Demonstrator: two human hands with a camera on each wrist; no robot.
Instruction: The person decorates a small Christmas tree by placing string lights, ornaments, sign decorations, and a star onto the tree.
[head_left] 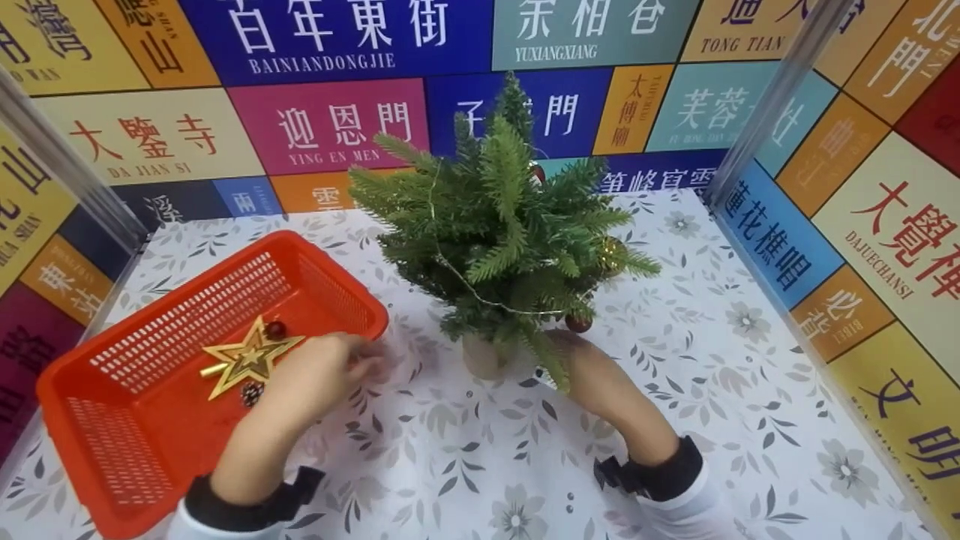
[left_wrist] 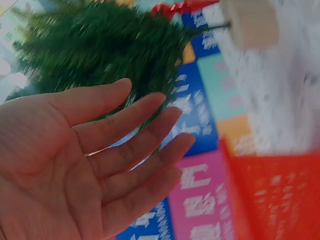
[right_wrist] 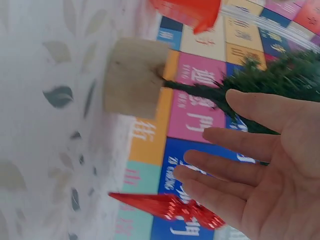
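A small artificial Christmas tree [head_left: 502,217] stands upright on a pale wooden base [right_wrist: 135,77]. A thin wire string loops around its branches, and a dark red ball [head_left: 577,322] hangs low on the right. My right hand [head_left: 600,375] is beside the base under the lower branches; in the right wrist view its fingers are spread and hold nothing. Between the tree and the red basket [head_left: 97,435] is my left hand [head_left: 322,371], with extended fingers and a bare palm in the left wrist view. A gold star topper [head_left: 251,356] lies in the basket.
Also in the basket are a small red ball [head_left: 275,330] and a pinecone [head_left: 252,394]. A shiny red pointed ornament [right_wrist: 175,206] shows behind the tree. Panels with printed characters [head_left: 330,124] wall in the flower-patterned table [head_left: 517,465].
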